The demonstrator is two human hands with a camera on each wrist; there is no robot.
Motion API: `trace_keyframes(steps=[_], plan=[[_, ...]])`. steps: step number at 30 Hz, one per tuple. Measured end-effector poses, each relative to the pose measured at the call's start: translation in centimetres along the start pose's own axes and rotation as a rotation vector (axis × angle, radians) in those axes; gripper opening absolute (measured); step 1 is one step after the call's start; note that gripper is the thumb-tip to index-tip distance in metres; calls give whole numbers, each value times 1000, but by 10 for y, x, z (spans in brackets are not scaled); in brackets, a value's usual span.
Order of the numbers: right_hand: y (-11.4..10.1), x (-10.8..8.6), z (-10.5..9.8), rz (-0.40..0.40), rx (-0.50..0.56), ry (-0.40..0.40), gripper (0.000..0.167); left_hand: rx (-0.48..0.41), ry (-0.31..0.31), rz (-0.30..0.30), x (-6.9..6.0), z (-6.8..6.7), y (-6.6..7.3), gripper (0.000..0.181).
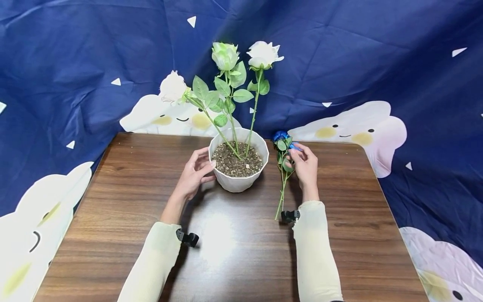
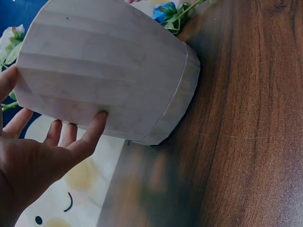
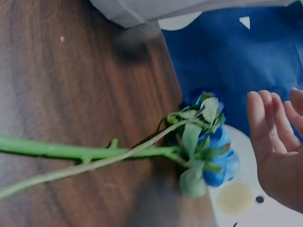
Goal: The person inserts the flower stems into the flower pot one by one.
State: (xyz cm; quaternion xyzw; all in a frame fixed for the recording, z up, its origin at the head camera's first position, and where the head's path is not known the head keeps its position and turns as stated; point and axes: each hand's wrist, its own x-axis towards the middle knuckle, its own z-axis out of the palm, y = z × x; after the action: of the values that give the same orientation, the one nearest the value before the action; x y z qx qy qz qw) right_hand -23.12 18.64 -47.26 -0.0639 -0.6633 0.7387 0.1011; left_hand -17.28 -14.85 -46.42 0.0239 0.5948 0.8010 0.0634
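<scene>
A white faceted flowerpot filled with soil stands near the table's back edge. Three artificial roses rise from it: a greenish rose, a white rose and a second white rose leaning left. My left hand touches the pot's left side, thumb at the rim and fingertips against the wall, as the left wrist view shows. Blue roses with green stems lie on the table right of the pot. Over their blooms hovers my right hand, fingers loosely extended, apart from them in the right wrist view.
The brown wooden table reflects a bright patch of light in front of the pot. A dark blue cloth with clouds and white triangles hangs behind and beside it. Each wrist carries a small black camera.
</scene>
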Motion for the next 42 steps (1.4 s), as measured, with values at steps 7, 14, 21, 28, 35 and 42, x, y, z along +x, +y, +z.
trace_keyframes(steps=[7,14,21,28,35,42], plan=[[14,-7,-16,160,-36,19,38,10,5,-6,0,0,-1,56],[21,-16,-19,291,-150,-66,43,9,3,-5,2,-1,-2,56],[27,-19,-17,370,-258,-132,46,6,2,1,2,-1,-3,57],[33,-18,-16,326,-419,-131,43,5,5,-6,2,-2,-3,58],[38,-17,-18,327,-575,-138,36,10,1,-11,3,-1,-3,58],[36,-16,-20,373,-403,-161,37,5,4,-8,2,-2,-3,58]])
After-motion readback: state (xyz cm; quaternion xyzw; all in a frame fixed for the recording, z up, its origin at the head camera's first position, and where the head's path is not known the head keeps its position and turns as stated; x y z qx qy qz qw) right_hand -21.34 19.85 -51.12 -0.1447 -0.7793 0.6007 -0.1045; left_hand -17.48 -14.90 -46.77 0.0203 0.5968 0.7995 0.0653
